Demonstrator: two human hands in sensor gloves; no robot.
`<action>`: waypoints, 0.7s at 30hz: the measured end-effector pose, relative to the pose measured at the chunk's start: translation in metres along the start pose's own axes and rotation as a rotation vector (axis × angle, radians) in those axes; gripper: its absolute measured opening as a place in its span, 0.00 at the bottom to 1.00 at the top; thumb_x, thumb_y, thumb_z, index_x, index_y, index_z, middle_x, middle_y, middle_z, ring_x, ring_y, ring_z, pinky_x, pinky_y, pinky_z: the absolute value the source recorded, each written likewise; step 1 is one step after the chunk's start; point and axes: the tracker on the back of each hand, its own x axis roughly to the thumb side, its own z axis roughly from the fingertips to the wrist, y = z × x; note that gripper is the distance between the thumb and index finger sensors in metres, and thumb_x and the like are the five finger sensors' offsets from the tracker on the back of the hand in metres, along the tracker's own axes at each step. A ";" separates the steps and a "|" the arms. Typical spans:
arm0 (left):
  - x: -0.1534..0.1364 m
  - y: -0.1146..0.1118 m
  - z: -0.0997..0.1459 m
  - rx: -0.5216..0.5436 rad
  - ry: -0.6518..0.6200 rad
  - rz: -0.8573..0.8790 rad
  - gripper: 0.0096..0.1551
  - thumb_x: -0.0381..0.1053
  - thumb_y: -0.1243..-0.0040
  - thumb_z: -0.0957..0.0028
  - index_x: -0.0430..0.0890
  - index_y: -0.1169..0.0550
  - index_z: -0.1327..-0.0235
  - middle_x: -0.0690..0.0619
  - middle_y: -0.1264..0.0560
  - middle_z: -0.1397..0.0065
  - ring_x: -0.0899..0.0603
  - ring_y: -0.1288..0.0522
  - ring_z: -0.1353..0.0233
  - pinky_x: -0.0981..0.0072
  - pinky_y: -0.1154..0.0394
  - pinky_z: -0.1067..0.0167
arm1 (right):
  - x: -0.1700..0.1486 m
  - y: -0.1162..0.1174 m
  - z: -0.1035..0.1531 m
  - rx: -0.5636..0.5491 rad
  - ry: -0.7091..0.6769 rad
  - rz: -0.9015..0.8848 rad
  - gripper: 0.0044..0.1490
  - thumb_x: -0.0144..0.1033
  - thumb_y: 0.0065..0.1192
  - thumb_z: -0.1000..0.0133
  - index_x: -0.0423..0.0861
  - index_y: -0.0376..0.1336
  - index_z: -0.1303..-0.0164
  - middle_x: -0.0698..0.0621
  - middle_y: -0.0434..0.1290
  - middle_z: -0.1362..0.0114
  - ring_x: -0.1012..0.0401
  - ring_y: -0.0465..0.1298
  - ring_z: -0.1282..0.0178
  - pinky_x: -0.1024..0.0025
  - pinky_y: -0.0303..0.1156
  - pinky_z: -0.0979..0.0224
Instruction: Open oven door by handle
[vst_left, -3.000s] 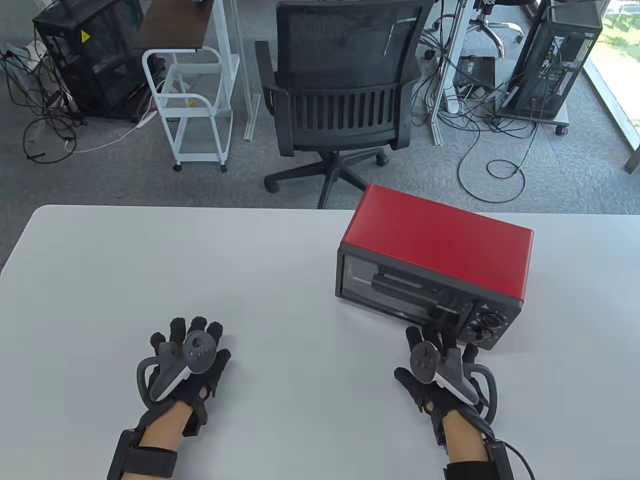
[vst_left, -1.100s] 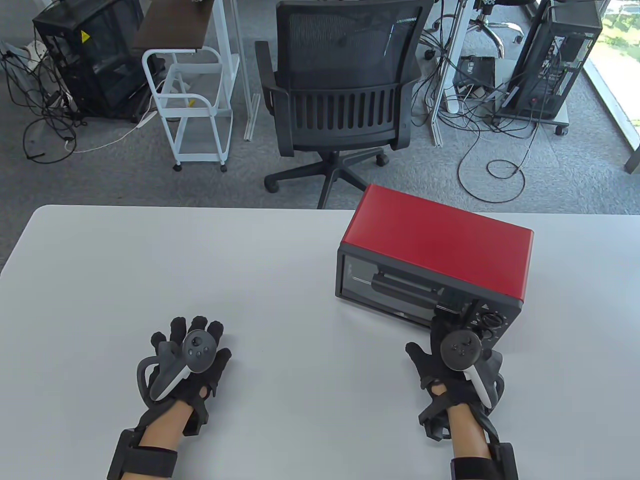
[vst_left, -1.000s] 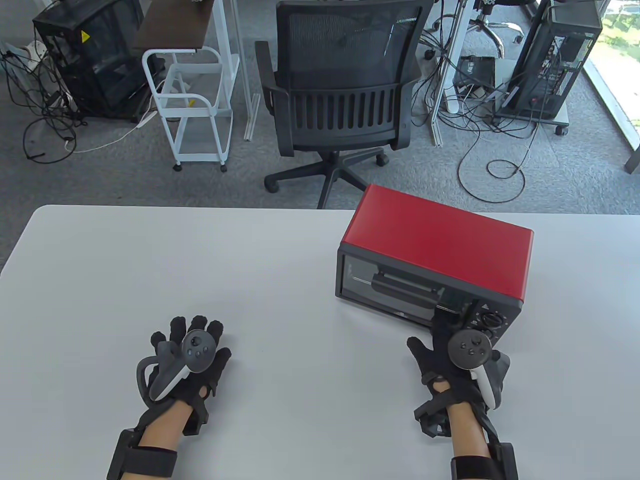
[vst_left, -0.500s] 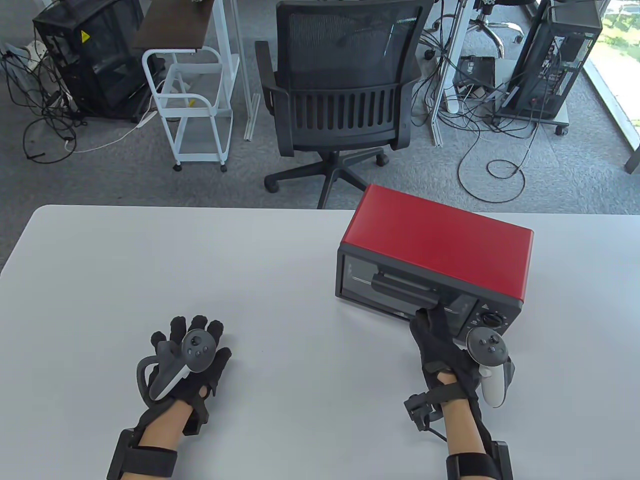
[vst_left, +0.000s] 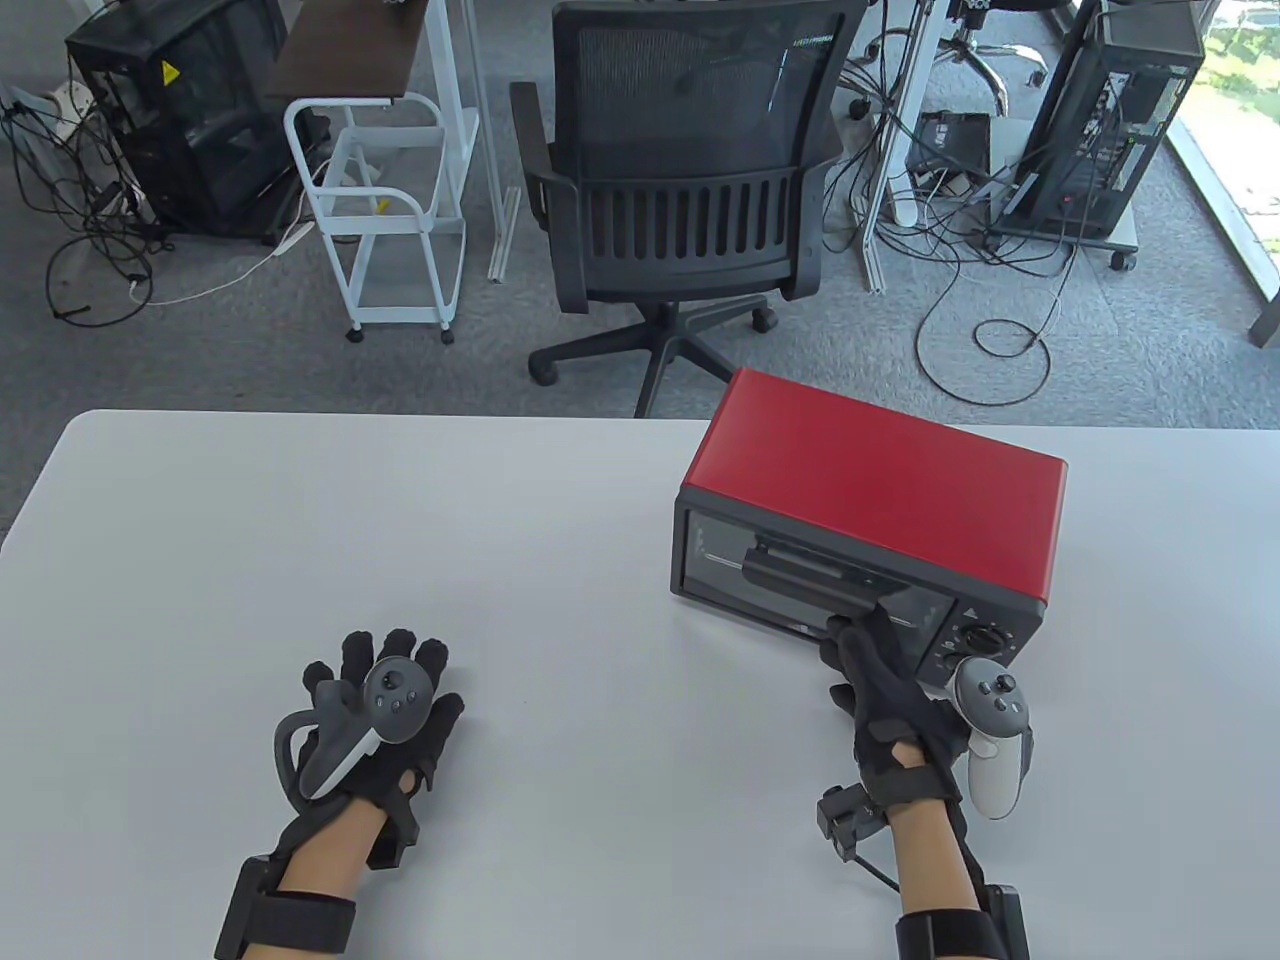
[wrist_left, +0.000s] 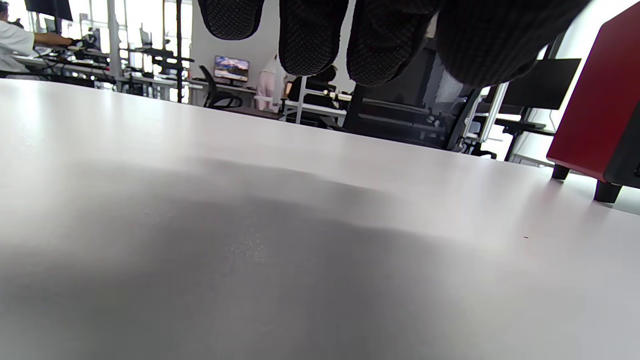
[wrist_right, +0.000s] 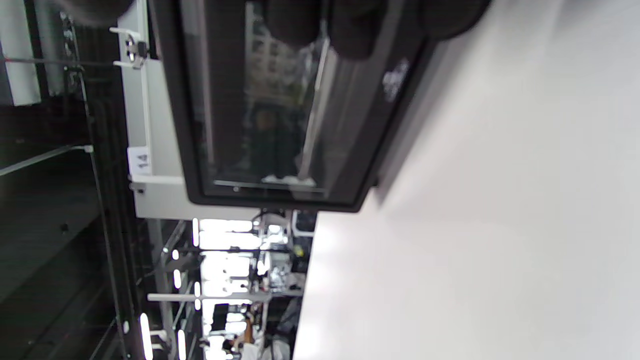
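A red toaster oven (vst_left: 880, 480) stands on the right of the white table (vst_left: 400, 540), its black glass door (vst_left: 715, 550) facing me. My right hand (vst_left: 860, 625) is turned on its side, and its fingers hold the right end of the black door handle (vst_left: 800, 578). The door looks shut or barely ajar. In the right wrist view the fingertips (wrist_right: 350, 35) hang over the door glass (wrist_right: 270, 110). My left hand (vst_left: 390, 650) lies flat on the table at the front left, fingers spread, holding nothing. The oven's corner shows in the left wrist view (wrist_left: 600, 110).
Control knobs (vst_left: 985, 640) sit on the oven front, right of the door, close to my right hand's tracker. A black office chair (vst_left: 680, 200) stands beyond the table's far edge.
My right hand has rolled from palm-down to its side and moved forward from in front of the knobs onto the handle's right end. The left hand has not moved.
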 end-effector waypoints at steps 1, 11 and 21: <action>0.000 0.000 0.000 -0.003 -0.002 0.001 0.40 0.69 0.46 0.50 0.62 0.35 0.22 0.53 0.42 0.11 0.32 0.51 0.11 0.24 0.58 0.27 | 0.000 0.000 0.001 -0.004 0.004 -0.034 0.56 0.75 0.39 0.41 0.59 0.24 0.16 0.59 0.39 0.06 0.55 0.46 0.05 0.42 0.51 0.13; 0.004 0.000 -0.001 -0.005 -0.021 0.004 0.39 0.69 0.47 0.50 0.62 0.35 0.22 0.53 0.42 0.11 0.31 0.51 0.11 0.24 0.57 0.27 | 0.010 -0.002 0.015 -0.145 0.086 -0.024 0.52 0.75 0.47 0.45 0.58 0.38 0.18 0.57 0.52 0.11 0.53 0.55 0.10 0.39 0.54 0.17; 0.001 0.001 -0.003 -0.005 -0.007 0.041 0.39 0.69 0.47 0.50 0.62 0.35 0.23 0.53 0.42 0.11 0.31 0.50 0.11 0.24 0.57 0.27 | 0.005 -0.001 0.037 -0.395 0.182 0.112 0.47 0.77 0.37 0.50 0.57 0.67 0.35 0.55 0.79 0.32 0.53 0.75 0.25 0.42 0.62 0.22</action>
